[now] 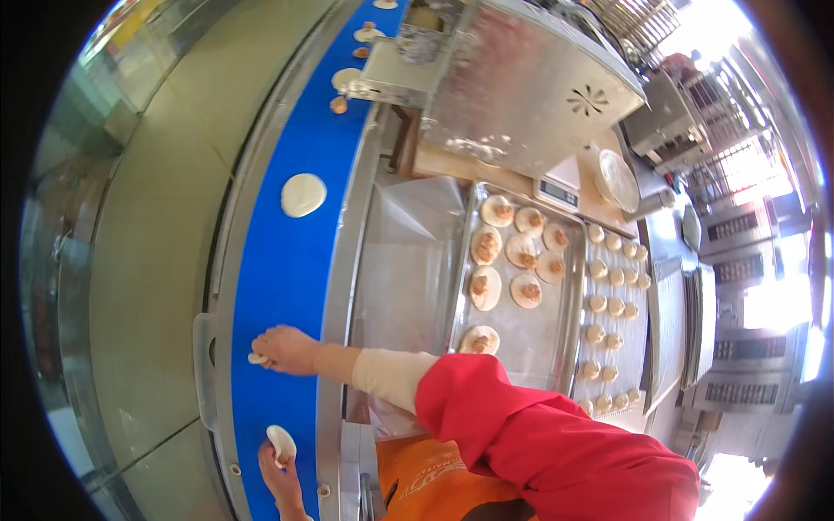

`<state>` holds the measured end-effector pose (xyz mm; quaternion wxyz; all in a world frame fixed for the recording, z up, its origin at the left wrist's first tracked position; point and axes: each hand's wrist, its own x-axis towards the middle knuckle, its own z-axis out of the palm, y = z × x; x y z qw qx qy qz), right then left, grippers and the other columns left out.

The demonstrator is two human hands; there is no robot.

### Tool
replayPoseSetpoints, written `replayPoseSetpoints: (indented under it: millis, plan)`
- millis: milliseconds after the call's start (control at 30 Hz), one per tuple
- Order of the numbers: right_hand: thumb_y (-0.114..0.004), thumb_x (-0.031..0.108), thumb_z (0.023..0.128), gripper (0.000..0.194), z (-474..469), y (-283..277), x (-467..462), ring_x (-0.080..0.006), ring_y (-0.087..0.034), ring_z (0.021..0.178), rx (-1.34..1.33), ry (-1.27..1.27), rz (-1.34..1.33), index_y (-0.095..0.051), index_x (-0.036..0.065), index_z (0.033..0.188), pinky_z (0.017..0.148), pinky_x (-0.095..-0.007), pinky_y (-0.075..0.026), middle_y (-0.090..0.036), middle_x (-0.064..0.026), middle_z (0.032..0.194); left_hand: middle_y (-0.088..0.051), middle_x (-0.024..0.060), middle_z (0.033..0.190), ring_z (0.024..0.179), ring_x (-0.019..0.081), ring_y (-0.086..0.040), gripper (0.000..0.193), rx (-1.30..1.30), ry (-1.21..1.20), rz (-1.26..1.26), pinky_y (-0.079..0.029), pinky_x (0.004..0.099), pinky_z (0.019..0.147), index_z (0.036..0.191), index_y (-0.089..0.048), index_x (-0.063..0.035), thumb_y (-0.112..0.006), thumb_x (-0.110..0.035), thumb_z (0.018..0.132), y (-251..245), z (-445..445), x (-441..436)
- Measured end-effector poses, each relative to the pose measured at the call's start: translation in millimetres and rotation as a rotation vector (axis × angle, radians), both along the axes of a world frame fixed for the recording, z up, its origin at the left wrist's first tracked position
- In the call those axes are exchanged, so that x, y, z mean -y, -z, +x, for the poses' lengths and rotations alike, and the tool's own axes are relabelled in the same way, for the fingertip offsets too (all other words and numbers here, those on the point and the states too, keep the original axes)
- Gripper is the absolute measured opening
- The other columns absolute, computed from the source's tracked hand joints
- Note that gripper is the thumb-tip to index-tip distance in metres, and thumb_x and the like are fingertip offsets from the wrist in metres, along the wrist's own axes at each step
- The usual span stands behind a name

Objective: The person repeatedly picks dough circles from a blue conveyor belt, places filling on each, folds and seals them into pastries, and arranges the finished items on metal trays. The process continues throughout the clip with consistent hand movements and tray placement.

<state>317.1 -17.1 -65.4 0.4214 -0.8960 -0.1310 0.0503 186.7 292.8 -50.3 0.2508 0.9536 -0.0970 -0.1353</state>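
Note:
My left hand [281,474], low on the blue conveyor belt [280,273], holds a round dough wrapper [282,444] curled up between thumb and fingers. Farther up the belt, my right hand [287,350] is closed over a second piece of dough [258,359], of which only a pale edge shows below the fingers. Beyond it, a flat dough round [303,195] lies on the belt. More dough rounds [345,79] and lumps of orange-brown filling [338,105] sit near the far end.
Right of the belt, a metal tray [547,332] holds several dough rounds topped with filling. Another tray [629,338] carries rows of shaped buns. Behind them stand a digital scale [558,190], a bowl [618,180] and a floury metal machine [521,98]. A plastic tub [204,371] adjoins the belt's left edge.

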Motion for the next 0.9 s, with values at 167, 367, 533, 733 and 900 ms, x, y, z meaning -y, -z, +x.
replayPoseSetpoints:
  millis: [167,367,533,733,900]
  plan:
    - [-0.075,0.019,0.087,0.047,-127,-54,77,-0.0349,-0.066,0.1,-0.335,0.374,0.539,-0.05,0.007,0.126,0.086,-0.0411,-0.054,-0.067,-0.0178,0.107,-0.059,0.0152,0.112,0.103,0.0295,-0.061,0.045,-0.158,-0.185,0.025,-0.051,0.0388,0.091,0.122,-0.047,-0.0006,-0.064,0.0,0.081,-21,-21,-18]
    - [-0.079,0.014,0.081,0.066,-362,-33,264,-0.0267,-0.067,0.105,-0.309,1.001,0.307,-0.048,0.012,0.14,0.09,-0.038,-0.054,-0.069,-0.0148,0.114,-0.056,0.0128,0.124,0.108,0.0227,-0.062,0.062,-0.897,-0.159,-0.731,-0.058,0.0355,0.087,0.134,-0.043,-0.0017,-0.072,-0.001,0.079,-40,-55,197]
    - [-0.076,0.012,0.081,0.049,-457,-1,402,-0.0163,-0.064,0.104,-0.544,1.046,0.225,-0.06,0.004,0.126,0.089,-0.033,-0.052,-0.069,-0.0105,0.112,-0.058,0.0115,0.125,0.113,0.0205,-0.06,0.053,-1.172,0.503,-0.817,-0.052,0.033,0.094,0.135,-0.048,-0.0022,-0.073,-0.016,0.089,-13,-105,397]
    - [-0.073,0.025,0.081,0.053,-432,8,450,-0.0372,-0.065,0.106,-0.596,1.013,-0.046,-0.059,0.005,0.127,0.091,-0.0434,-0.051,-0.069,-0.0197,0.111,-0.063,0.0186,0.114,0.107,0.0349,-0.062,0.047,-0.627,0.779,-0.591,-0.05,0.0421,0.092,0.126,-0.057,-0.0023,-0.072,-0.018,0.085,87,-127,515]
    - [-0.072,0.021,0.079,0.042,-437,16,440,-0.0384,-0.059,0.108,-0.428,0.935,-0.364,-0.063,0.008,0.118,0.091,-0.0453,-0.051,-0.06,-0.0164,0.117,-0.062,0.0153,0.101,0.098,0.0388,-0.065,0.035,-0.163,0.894,-0.208,-0.054,0.0524,0.076,0.116,-0.061,-0.0079,-0.069,-0.013,0.082,69,-141,542]
